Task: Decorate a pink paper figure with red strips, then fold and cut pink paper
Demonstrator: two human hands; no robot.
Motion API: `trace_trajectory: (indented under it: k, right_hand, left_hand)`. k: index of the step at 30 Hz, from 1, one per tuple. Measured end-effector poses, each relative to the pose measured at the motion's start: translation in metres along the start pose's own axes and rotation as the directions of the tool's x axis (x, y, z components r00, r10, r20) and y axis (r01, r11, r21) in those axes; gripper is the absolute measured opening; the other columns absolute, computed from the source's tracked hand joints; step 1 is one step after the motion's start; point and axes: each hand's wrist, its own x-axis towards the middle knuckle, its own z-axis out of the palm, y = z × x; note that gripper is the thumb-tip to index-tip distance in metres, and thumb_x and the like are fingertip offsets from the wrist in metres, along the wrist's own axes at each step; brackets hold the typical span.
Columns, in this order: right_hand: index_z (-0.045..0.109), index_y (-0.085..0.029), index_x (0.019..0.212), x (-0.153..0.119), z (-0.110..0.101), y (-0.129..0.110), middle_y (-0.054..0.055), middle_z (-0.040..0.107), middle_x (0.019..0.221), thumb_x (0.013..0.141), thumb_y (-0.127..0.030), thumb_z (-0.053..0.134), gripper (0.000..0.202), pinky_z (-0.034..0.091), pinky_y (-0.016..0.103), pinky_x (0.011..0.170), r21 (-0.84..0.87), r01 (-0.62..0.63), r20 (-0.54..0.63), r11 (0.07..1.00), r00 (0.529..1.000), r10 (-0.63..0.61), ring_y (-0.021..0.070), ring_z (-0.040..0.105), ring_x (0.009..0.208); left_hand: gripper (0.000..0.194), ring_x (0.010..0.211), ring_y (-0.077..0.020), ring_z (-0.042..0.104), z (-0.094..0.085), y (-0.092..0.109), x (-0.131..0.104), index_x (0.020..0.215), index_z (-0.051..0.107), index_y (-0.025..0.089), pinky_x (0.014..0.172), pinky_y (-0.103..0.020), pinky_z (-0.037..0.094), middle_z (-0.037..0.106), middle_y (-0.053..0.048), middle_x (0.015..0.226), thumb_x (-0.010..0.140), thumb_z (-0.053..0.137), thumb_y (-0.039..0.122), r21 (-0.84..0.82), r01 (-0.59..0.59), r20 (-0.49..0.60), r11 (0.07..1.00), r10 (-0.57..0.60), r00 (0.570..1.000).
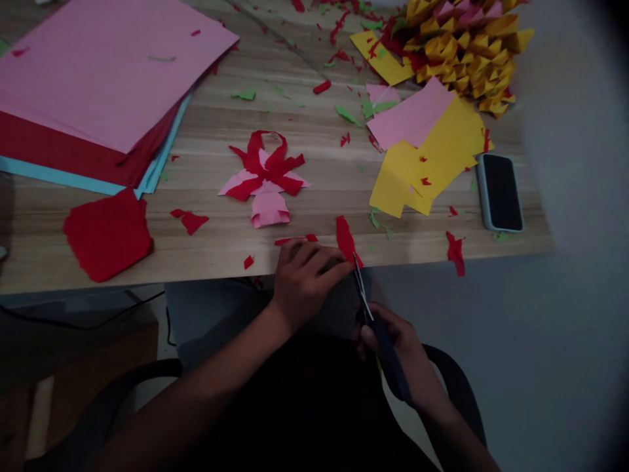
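Note:
My right hand (393, 337) is closed round the dark handles of a pair of scissors (362, 292). The blades point up at the lower end of a red paper strip (346, 239) by the table's front edge. With thumb and fingers together, my left hand (307, 275) grips that strip near its lower end; the exact contact is partly hidden. Another thin red paper piece (289, 240) lies beside the left fingers. Beyond the hands is a paper flower (265, 174) with red and pink petals and a pink base.
Large pink, red and blue paper sheets (118, 72) are stacked at the left, near a red paper piece (111, 233). Yellow paper pieces (432, 154) and a phone (500, 193) lie at right. A folded yellow paper model (457, 52) stands behind them. Scraps litter the table (211, 137).

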Motion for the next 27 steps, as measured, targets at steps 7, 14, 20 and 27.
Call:
trace_trajectory:
  k: [7, 14, 20, 27]
  right_hand:
    - [0.065, -0.019, 0.109, 0.001, 0.006, -0.0008, 0.001, 0.067, 0.071, 0.074, -0.047, 0.077, 0.046, 0.047, 0.025, 0.051, 0.001, 0.008, -0.041, 1.0, 0.999, -0.008, 0.0105, 0.054, 0.052]
    - [0.066, -0.017, 0.109, 0.0012, 0.0052, -0.0007, 0.002, 0.066, 0.071, 0.073, -0.047, 0.078, 0.049, 0.047, 0.025, 0.05, 0.011, 0.003, -0.037, 1.0, 0.999, -0.002, 0.0107, 0.054, 0.052]
    - [0.065, -0.017, 0.11, 0.0002, 0.0043, -0.0009, 0.001, 0.067, 0.07, 0.074, -0.046, 0.077, 0.048, 0.046, 0.025, 0.05, 0.003, -0.021, -0.021, 1.0, 1.0, 0.021, 0.0105, 0.054, 0.052]
    - [0.066, -0.017, 0.108, 0.0014, 0.0052, -0.0004, 0.001, 0.066, 0.07, 0.071, -0.045, 0.078, 0.048, 0.047, 0.024, 0.049, 0.031, -0.02, -0.034, 0.999, 0.999, 0.021, 0.0101, 0.053, 0.05]
  left_hand:
    - [0.015, 0.083, -0.0159, 0.061, 0.001, 0.0, 0.0005, 0.092, 0.074, 0.029, 0.095, -0.037, 0.039, 0.078, 0.004, 0.093, 0.095, 0.065, 0.017, -0.011, 0.004, -0.015, 1.0, -0.004, 1.0]
    - [0.017, 0.084, -0.0154, 0.062, 0.0004, -0.0011, -0.001, 0.092, 0.073, 0.029, 0.098, -0.037, 0.04, 0.077, 0.005, 0.094, 0.094, 0.065, 0.015, -0.011, 0.001, 0.001, 1.0, -0.001, 1.0]
    - [0.018, 0.085, -0.0144, 0.062, 0.0012, -0.0012, -0.0018, 0.093, 0.073, 0.03, 0.099, -0.036, 0.04, 0.078, 0.005, 0.094, 0.095, 0.064, 0.015, -0.006, 0.005, -0.006, 1.0, -0.005, 1.0]
    - [0.018, 0.083, -0.0146, 0.062, 0.0014, -0.0006, -0.0008, 0.092, 0.074, 0.03, 0.098, -0.036, 0.04, 0.077, 0.005, 0.091, 0.093, 0.065, 0.014, -0.002, 0.0, -0.026, 1.0, 0.0, 1.0]
